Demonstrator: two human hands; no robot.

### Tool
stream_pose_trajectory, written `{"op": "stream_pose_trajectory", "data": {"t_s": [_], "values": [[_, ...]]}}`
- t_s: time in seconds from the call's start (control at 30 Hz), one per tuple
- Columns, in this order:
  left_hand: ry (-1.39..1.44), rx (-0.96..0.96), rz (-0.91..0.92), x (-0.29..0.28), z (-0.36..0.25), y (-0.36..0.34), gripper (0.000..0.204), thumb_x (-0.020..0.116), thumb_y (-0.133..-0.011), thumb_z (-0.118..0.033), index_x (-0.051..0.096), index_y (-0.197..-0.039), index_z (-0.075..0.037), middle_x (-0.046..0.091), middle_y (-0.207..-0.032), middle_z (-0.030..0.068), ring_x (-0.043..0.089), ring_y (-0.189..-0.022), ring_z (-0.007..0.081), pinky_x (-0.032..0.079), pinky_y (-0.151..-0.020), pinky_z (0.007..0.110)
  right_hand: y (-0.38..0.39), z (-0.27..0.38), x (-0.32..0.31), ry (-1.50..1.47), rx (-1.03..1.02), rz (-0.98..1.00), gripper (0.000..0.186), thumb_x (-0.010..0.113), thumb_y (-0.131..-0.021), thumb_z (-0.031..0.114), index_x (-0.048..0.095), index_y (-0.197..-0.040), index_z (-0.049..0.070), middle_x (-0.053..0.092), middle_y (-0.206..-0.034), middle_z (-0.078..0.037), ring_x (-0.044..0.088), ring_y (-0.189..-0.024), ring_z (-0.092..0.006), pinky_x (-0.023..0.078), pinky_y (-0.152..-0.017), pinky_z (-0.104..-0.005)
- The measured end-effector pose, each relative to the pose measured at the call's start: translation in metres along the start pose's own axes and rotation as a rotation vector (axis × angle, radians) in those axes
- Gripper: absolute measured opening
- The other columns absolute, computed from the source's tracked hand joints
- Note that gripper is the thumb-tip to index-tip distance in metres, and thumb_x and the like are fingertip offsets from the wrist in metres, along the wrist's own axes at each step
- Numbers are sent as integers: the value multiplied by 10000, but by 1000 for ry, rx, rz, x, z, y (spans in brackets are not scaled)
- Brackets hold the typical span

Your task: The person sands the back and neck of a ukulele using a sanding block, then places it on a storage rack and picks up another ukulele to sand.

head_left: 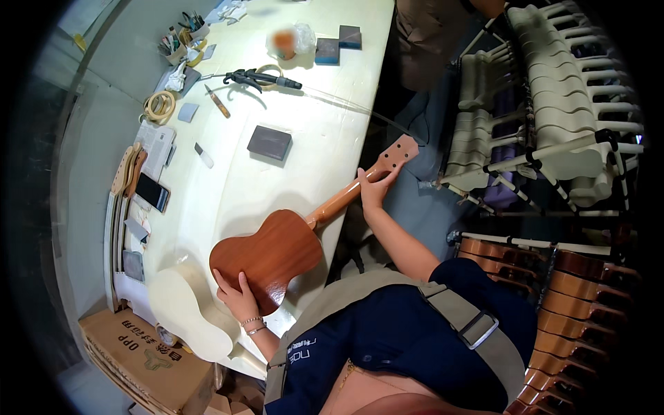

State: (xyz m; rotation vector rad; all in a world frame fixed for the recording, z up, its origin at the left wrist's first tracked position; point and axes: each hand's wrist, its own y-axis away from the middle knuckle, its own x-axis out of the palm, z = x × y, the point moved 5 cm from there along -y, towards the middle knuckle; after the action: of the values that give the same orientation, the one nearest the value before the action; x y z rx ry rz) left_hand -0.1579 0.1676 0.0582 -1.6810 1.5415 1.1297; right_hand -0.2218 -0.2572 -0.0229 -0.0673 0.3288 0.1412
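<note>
A brown ukulele (270,252) lies back side up over the white table (200,194), its neck angled to the upper right and its headstock (398,152) past the table's edge. My left hand (236,299) holds the lower bout, fingertips on the glossy back and thumb out of sight. My right hand (373,185) grips the neck just below the headstock. Beside my left hand lies an unfinished cream ukulele body (183,308). A dark rectangular block (270,142) and a small scraper blade (204,153) lie beyond the ukulele.
Air gun (259,81), knife (217,101), tape rolls (158,107), phone (152,191), necks (124,180) and pen cups (173,45) line the table. Racks of cream bodies (560,97) and brown ones (574,308) stand right. A cardboard box (145,353) sits lower left. Another person (429,34) stands across.
</note>
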Motion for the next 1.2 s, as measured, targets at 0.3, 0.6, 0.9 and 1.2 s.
{"op": "stream_pose_trajectory", "data": {"t_s": [0.3,0.6,0.9,1.2], "values": [[10,166,56,36,-41,-27,704,576,-861,-432,243,-1448,-228,395,-1292,269,413,-1164,419,358,-980,465,-38,-108,-11,-622,574,-381,970,770,-691,200,159,-1424,28,370,-1339,-235,444,-1200,-329,375,-996,-434],[-44,284,70,75,-14,-49,702,595,-810,-498,306,-1420,-303,486,-1118,267,502,-1049,444,410,-912,498,12,-91,-78,-1530,1013,358,101,597,-864,174,515,-878,116,629,-1011,-118,569,-1065,-288,372,-984,-487],[746,682,930,199,-183,129,591,558,-929,-288,331,-1385,10,407,-1379,195,394,-1274,247,341,-1022,345,29,11,-392,-1263,-179,127,151,590,-893,166,477,-940,79,549,-789,-51,575,-885,-196,449,-914,-390],[-100,762,1975,265,-182,522,507,430,-946,-468,381,-1367,-188,536,-1190,86,592,-885,203,500,-699,320,214,17,-728,-591,-256,-1048,253,575,-897,283,500,-797,63,493,-572,-25,466,-480,-119,393,-469,-264]]}}
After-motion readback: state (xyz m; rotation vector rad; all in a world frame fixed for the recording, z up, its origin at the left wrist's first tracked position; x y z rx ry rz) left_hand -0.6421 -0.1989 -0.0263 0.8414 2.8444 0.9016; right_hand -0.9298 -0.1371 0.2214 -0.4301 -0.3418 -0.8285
